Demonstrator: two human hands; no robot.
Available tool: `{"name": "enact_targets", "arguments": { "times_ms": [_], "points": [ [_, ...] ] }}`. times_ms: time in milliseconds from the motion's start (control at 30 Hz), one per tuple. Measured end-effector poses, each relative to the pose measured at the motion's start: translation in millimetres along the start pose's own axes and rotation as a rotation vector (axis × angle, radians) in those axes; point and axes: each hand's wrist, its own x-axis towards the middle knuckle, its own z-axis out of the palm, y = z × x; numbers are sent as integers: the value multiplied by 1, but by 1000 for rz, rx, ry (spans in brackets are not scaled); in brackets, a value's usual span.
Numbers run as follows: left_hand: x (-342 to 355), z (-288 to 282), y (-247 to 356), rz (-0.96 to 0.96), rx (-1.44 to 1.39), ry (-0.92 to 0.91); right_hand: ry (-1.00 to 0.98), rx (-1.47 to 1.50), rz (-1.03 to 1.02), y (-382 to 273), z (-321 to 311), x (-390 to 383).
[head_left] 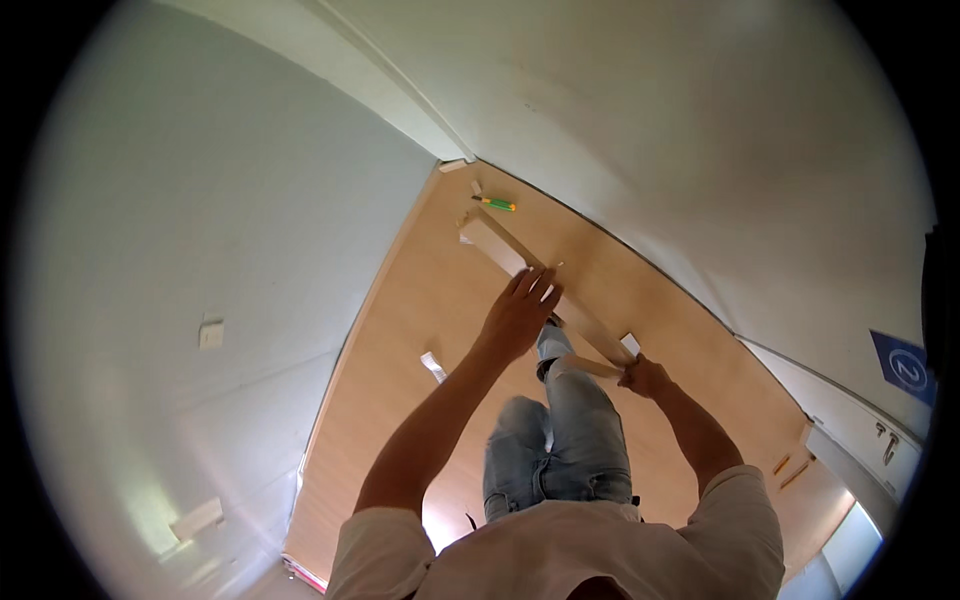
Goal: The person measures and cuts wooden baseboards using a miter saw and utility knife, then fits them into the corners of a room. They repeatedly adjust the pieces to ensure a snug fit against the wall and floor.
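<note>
The scene is bounded by a pale right wall (720, 150) and a pale left wall (220, 200), between which a wood-toned floor (400, 300) narrows to a far corner. The near part of the floor is covered by blue jeans (588, 430). Ahead of the knees, a long pale piece (600, 336), seemingly of thin board, is slanted from near the far corner toward the right edge; whether it touches the floor cannot be made out. By its near end a shorter pale strip (590, 367) is set at an angle, though how the two are joined is not shown. The left hand (518, 313) is laid over the middle of the long piece with fingers slightly spread; its thumb is hidden, so a firm grip cannot be confirmed. The right hand (646, 378) is closed around the near end. The step in hand is judged to be the steadying or positioning of the piece; for any shift, both ends would need to be guided together. Near the far corner a green and yellow cutter (497, 203) is left lying, clear of both hands. A white strip (433, 366) is seen toward the left edge, and a small white piece (630, 343) just beside the right hand.
</note>
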Motion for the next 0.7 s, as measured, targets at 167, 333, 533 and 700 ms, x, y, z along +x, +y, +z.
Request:
{"name": "enact_targets", "arguments": {
  "times_ms": [167, 333, 533, 700],
  "points": [
    [81, 73, -108, 2, 177, -135, -17, 46, 7, -39, -68, 87],
    [124, 201, -210, -73, 73, -49, 43, -101, 66, -17, -67, 204],
    [151, 391, -325, -9, 18, 101, 178, -63, 222, 38, -43, 360],
    [179, 496, -387, 41, 64, 183, 336, -114, 245, 61, -49, 448]
  ]
}}
